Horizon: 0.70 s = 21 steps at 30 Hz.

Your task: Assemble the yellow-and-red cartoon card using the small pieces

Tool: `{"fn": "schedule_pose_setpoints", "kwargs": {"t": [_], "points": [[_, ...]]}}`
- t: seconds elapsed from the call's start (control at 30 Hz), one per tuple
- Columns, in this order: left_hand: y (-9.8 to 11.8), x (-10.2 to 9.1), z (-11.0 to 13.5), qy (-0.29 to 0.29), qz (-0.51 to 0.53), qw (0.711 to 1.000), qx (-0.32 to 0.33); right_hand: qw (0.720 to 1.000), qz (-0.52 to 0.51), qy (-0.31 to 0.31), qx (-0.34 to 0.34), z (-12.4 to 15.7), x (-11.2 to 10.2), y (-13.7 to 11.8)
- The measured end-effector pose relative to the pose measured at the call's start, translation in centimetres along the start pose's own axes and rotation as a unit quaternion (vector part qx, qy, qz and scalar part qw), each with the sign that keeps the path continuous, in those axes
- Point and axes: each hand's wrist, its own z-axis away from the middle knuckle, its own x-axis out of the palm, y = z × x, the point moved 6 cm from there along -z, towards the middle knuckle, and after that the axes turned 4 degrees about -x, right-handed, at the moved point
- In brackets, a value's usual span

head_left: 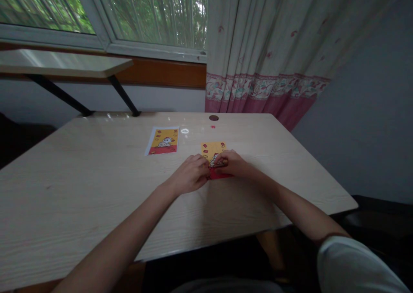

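Note:
A jigsaw puzzle [213,148] with a yellow upper part, a red lower part and a white cartoon animal lies flat on the table. At its left edge rests my left hand [193,172], its fingers bent and closed against the puzzle. My right hand [235,163] reaches over the puzzle's right half with fingers curled in a pinch; what sits between the fingertips, if anything, is hidden. Both hands cover parts of the picture. One loose red puzzle piece [213,127] lies farther back, apart from the puzzle.
Left of the puzzle lies a printed picture sheet [164,141] of the same design. A round dark cable hole [213,118] is near the back edge of the pale wooden table [97,185]. A raised shelf [64,64] stands at back left; a curtain [258,69] hangs behind.

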Motion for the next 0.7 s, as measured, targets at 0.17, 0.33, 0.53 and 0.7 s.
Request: {"fn": "schedule_pose_setpoints", "kwargs": {"t": [0.17,0.33,0.53,0.7], "points": [[-0.6,0.2,0.2,0.022,0.043,0.999,-0.014,1.000,-0.012,0.005,0.023,-0.6,-0.6,0.9],[-1.0,0.3,0.2,0.038,0.067,0.997,-0.016,0.999,-0.018,0.019,0.047,-4.9,-3.0,3.7],[-1.4,0.1,0.3,0.056,0.060,0.996,-0.039,0.983,0.167,0.043,0.061,-11.2,-4.1,7.2],[-1.6,0.2,0.4,0.059,0.056,0.996,-0.043,0.971,0.198,0.063,0.119,-13.0,-3.2,8.9]]}}
